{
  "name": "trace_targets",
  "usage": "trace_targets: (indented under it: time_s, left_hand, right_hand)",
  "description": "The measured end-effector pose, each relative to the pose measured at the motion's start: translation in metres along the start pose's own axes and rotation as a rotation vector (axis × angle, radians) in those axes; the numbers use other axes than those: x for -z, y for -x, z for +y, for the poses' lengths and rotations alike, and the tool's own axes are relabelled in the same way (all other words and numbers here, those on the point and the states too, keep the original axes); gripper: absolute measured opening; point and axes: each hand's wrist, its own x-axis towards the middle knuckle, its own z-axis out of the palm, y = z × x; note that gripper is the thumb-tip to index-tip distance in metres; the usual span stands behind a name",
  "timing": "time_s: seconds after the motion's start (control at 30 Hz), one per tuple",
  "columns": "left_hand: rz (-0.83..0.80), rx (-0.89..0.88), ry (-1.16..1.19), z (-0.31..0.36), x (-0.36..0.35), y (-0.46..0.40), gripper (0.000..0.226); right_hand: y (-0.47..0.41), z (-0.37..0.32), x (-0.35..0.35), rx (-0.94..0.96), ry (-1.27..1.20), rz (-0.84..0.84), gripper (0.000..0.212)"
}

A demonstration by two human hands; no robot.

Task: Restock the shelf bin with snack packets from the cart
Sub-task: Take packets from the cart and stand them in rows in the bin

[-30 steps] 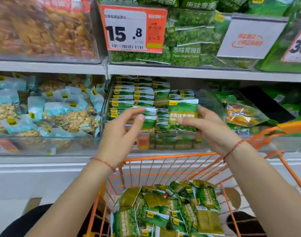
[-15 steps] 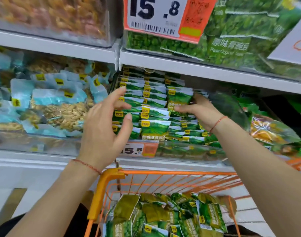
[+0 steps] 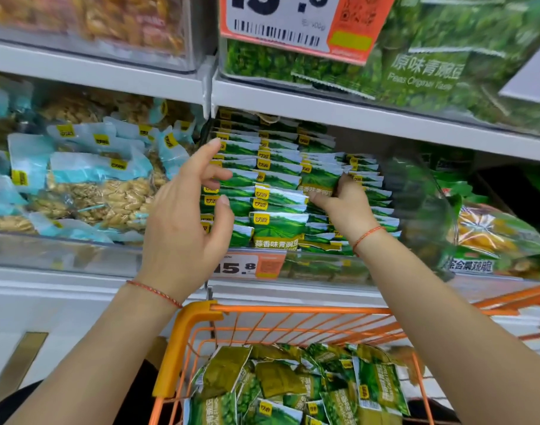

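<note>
The clear shelf bin (image 3: pixel 324 268) in the middle holds several rows of green snack packets (image 3: pixel 276 228) standing on edge. My right hand (image 3: pixel 344 207) reaches into the bin and pinches one green packet (image 3: pixel 319 179) in the third row. My left hand (image 3: pixel 186 222) hovers in front of the bin's left rows with fingers spread, holding nothing. Below, the orange wire cart (image 3: pixel 293 309) carries a loose heap of green packets (image 3: pixel 293 388).
A bin of blue nut packets (image 3: pixel 88 179) sits to the left. To the right lies a bag with yellow print (image 3: pixel 489 231). The white shelf above (image 3: pixel 354 111) carries big green pea bags (image 3: pixel 431 72) and an orange price card (image 3: pixel 293 26).
My right hand has carried the green packet from in front of the bin deep into the third row. My left hand rose and opened wider. The camera moved closer to the shelf.
</note>
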Motion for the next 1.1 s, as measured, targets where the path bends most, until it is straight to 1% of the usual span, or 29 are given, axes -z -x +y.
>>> trace_targets:
  time_s: [0.07, 0.17, 0.23, 0.4, 0.47, 0.57, 0.6, 0.67, 0.7, 0.73, 0.77, 0.87, 0.93, 0.97, 1.03, 1.1]
  left_hand:
    - [-0.010, -0.013, -0.019, -0.001, -0.001, 0.001, 0.052]
    - [-0.012, -0.022, -0.034, -0.001, 0.000, 0.003, 0.052]
    - [-0.011, -0.018, -0.035, -0.002, 0.001, 0.002, 0.052]
    - [-0.009, -0.016, -0.051, -0.001, 0.003, 0.004, 0.050]
    - [-0.018, -0.013, -0.061, 0.000, 0.002, 0.004, 0.050]
    - [-0.045, -0.011, -0.080, 0.001, 0.001, 0.004, 0.049]
    - [-0.053, -0.013, -0.088, 0.001, 0.001, 0.004, 0.049]
    - [-0.057, -0.010, -0.098, 0.000, 0.001, 0.003, 0.049]
    - [-0.055, -0.006, -0.099, 0.000, 0.002, 0.003, 0.049]
    - [-0.052, -0.002, -0.098, 0.000, 0.002, 0.003, 0.049]
    - [-0.049, -0.001, -0.097, -0.001, 0.002, 0.003, 0.049]
    - [-0.052, -0.001, -0.096, -0.001, 0.003, 0.003, 0.049]
    - [-0.054, -0.004, -0.096, -0.001, 0.004, 0.003, 0.049]
    - [-0.056, -0.005, -0.093, -0.001, 0.004, 0.003, 0.050]
    - [-0.061, -0.009, -0.092, -0.001, 0.004, 0.003, 0.051]
    - [-0.066, -0.010, -0.096, -0.002, 0.004, 0.002, 0.051]
  right_hand:
    - [0.004, -0.006, 0.001, -0.032, -0.004, 0.008, 0.075]
    - [0.016, -0.013, 0.002, -0.050, 0.023, 0.092, 0.079]
    - [0.021, -0.014, 0.001, -0.037, 0.033, 0.138, 0.077]
    - [0.020, -0.014, 0.000, -0.007, 0.060, 0.137, 0.074]
    - [0.018, -0.010, 0.002, 0.009, 0.066, 0.113, 0.069]
    - [0.018, -0.007, 0.007, 0.003, 0.098, 0.066, 0.049]
    - [0.018, -0.007, 0.009, -0.006, 0.072, 0.040, 0.052]
    - [0.017, -0.015, 0.013, -0.076, -0.097, 0.005, 0.071]
    - [0.015, -0.019, 0.015, -0.126, -0.211, 0.019, 0.072]
    - [0.011, -0.024, 0.018, -0.167, -0.311, 0.061, 0.068]
    - [0.006, -0.027, 0.020, -0.193, -0.354, 0.103, 0.066]
    - [-0.009, -0.035, 0.024, -0.239, -0.280, 0.147, 0.056]
    - [-0.019, -0.036, 0.026, -0.224, -0.222, 0.148, 0.036]
    - [-0.024, -0.037, 0.027, -0.216, -0.201, 0.148, 0.033]
    - [-0.030, -0.039, 0.028, -0.201, -0.145, 0.149, 0.041]
    - [-0.034, -0.041, 0.026, -0.184, -0.043, 0.143, 0.044]
